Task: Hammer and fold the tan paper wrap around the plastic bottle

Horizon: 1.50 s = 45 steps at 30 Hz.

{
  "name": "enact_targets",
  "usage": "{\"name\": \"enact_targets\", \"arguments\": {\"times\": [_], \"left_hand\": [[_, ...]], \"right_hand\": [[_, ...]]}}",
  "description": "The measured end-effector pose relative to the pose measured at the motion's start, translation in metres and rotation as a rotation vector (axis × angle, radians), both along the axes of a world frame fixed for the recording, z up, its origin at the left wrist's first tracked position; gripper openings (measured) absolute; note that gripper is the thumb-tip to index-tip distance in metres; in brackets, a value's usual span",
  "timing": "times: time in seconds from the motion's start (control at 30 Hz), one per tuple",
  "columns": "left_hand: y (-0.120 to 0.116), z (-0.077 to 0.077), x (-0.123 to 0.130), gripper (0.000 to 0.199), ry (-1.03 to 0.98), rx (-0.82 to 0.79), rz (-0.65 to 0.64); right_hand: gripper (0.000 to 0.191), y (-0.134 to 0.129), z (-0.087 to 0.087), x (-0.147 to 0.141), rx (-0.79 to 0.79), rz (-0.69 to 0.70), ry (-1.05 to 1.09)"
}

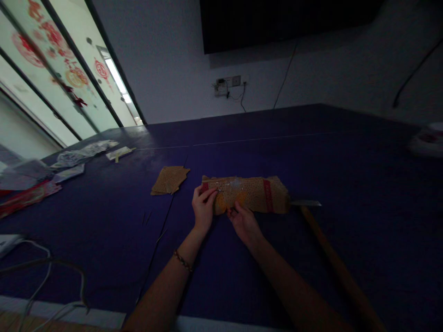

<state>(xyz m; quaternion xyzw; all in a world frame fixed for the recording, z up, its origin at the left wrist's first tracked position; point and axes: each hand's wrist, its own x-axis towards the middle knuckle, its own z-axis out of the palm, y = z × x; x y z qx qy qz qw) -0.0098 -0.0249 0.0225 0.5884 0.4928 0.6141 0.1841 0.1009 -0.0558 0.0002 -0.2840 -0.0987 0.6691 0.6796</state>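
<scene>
A long clear plastic package of brown, dotted sheets (254, 193) with red bands near its ends lies on the dark blue table (114, 221). My left hand (203, 207) grips its left end, thumb and fingers pinched on the plastic. At the front edge, left of the middle, my right hand (245, 223) holds the package between thumb and fingers. An orange patch shows on the package between my hands. To the left lies a small stack of loose brown dotted pieces (170, 180), apart from both hands.
Right of the package, a long wooden handle (337, 258) meets a flat metal piece (309, 203). Thin sticks (146, 218) lie at left. Plastic bags (83, 153), a red packet (29, 198) and white cables (50, 258) occupy the left side. A screen (277, 23) hangs above.
</scene>
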Motion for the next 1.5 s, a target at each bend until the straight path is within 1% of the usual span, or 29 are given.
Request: {"name": "enact_targets", "arguments": {"times": [0.1,0.23,0.33,0.43,0.6,0.8,1.0,1.1,1.33,1.5], "left_hand": [[0.001,0.000,-0.003,0.014,-0.078,-0.019,-0.020],[0.007,-0.007,-0.008,0.016,-0.214,-0.105,-0.120],[0.011,-0.011,-0.010,0.017,-0.315,-0.138,-0.168],[0.012,-0.010,-0.011,0.017,-0.358,-0.152,-0.195],[0.011,-0.008,-0.013,0.015,-0.331,-0.157,-0.206],[0.009,-0.007,-0.015,0.014,-0.228,-0.126,-0.181],[0.004,-0.002,-0.012,0.013,-0.160,-0.032,-0.102],[0.002,0.000,-0.011,0.014,-0.140,0.014,-0.087],[0.001,0.000,-0.013,0.010,-0.127,0.012,-0.096],[0.006,-0.001,-0.012,0.011,-0.166,-0.015,-0.132]], "right_hand": [[0.016,-0.001,0.001,0.000,-0.001,-0.001,-0.002],[0.017,0.000,0.002,-0.001,-0.006,0.000,-0.002],[0.017,0.000,0.002,-0.001,-0.009,-0.007,-0.003],[0.019,0.000,0.002,-0.001,-0.006,-0.012,-0.005],[0.020,0.000,-0.001,-0.001,0.011,-0.020,-0.012],[0.019,-0.001,-0.002,0.000,0.025,-0.015,-0.028],[0.018,0.000,0.002,-0.001,0.014,-0.015,-0.035],[0.017,0.000,0.002,-0.002,0.005,-0.005,-0.033],[0.016,-0.001,0.001,-0.001,0.027,-0.013,-0.027],[0.016,0.000,0.000,0.000,0.038,-0.023,-0.035]]}}
